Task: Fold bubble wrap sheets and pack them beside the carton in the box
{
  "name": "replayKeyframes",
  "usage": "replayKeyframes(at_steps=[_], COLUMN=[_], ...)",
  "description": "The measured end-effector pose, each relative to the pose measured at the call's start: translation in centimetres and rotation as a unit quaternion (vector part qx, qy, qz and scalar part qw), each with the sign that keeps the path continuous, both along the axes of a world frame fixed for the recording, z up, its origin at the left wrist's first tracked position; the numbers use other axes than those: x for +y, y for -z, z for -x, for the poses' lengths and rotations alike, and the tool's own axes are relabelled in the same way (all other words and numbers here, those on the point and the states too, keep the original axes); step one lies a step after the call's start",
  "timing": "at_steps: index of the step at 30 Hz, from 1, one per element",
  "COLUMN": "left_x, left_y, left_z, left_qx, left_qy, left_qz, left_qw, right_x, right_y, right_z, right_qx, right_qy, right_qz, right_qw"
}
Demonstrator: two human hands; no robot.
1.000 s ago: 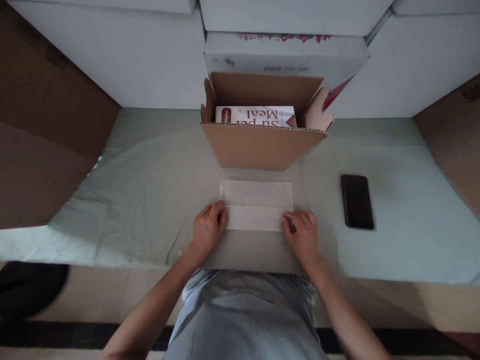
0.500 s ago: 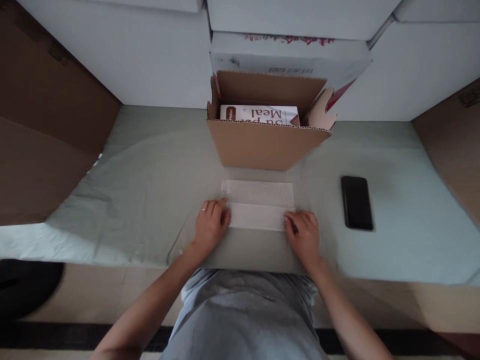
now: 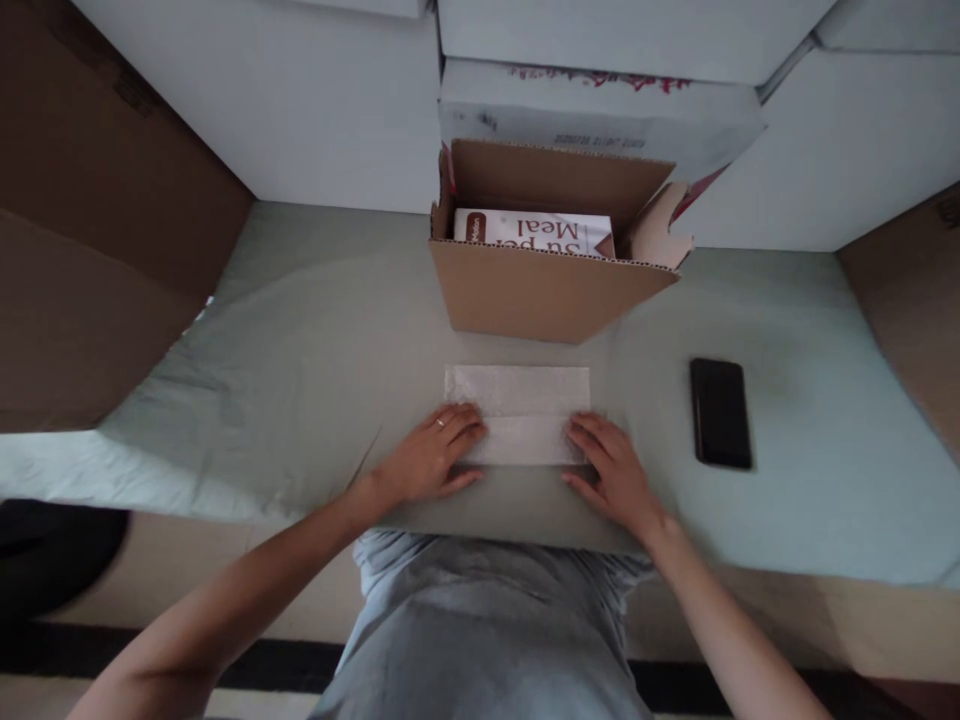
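Observation:
A folded white bubble-wrap sheet (image 3: 520, 410) lies flat on the pale green table cover (image 3: 300, 350) just in front of me. My left hand (image 3: 433, 458) rests flat on the sheet's left end, fingers stretched out, a ring on one finger. At the sheet's right end lies my right hand (image 3: 611, 470), its fingers also spread flat and touching the edge. Behind the sheet stands an open brown cardboard box (image 3: 551, 290) holding a white "Super Meal" carton (image 3: 532, 232).
A black phone (image 3: 721, 412) lies face down to the right of the sheet. White cartons (image 3: 300, 90) are stacked along the back. Brown cardboard boxes stand at far left (image 3: 90, 220) and far right (image 3: 915, 290). The table's near edge runs by my waist.
Both hands have flattened out: fingers that were curled at the sheet's ends now lie spread on it. My left hand slid inward over the sheet. The view shifted slightly.

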State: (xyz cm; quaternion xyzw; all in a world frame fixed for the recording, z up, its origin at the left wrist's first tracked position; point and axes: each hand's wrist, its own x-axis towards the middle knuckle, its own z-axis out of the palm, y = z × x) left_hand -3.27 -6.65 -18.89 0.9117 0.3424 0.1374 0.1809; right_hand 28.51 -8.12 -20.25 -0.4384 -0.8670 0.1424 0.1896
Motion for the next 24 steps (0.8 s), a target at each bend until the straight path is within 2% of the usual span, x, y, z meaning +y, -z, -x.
replayKeyframes(at_steps=[3, 6, 10, 14, 20, 24], left_x=[-0.2, 0.0, 0.8, 1.3, 1.4, 2.0], left_y=[0.4, 0.9, 0.8, 0.5, 0.6, 0.8], left_z=[0.4, 1.0, 1.4, 0.9, -0.6, -1.1], left_qx=[0.005, -0.015, -0.121, -0.195, -0.237, -0.187], left_qy=[-0.007, -0.017, -0.062, -0.137, -0.29, -0.35], left_qz=[0.017, 0.04, 0.066, 0.091, 0.114, 0.077], left_qw=[1.0, 0.999, 0.989, 0.967, 0.92, 0.915], right_x=[0.0, 0.3, 1.2, 2.0, 3.3, 4.3], right_y=[0.1, 0.2, 0.1, -0.2, 0.0, 0.0], right_z=[-0.5, -0.7, -0.6, -0.2, 1.1, 1.7], right_qx=[-0.021, -0.002, 0.108, 0.199, 0.168, 0.115], right_qy=[-0.002, 0.005, 0.036, 0.093, 0.199, 0.243], right_qz=[0.02, 0.022, 0.031, 0.087, 0.069, 0.024], right_qw=[1.0, 1.0, 0.993, 0.972, 0.963, 0.963])
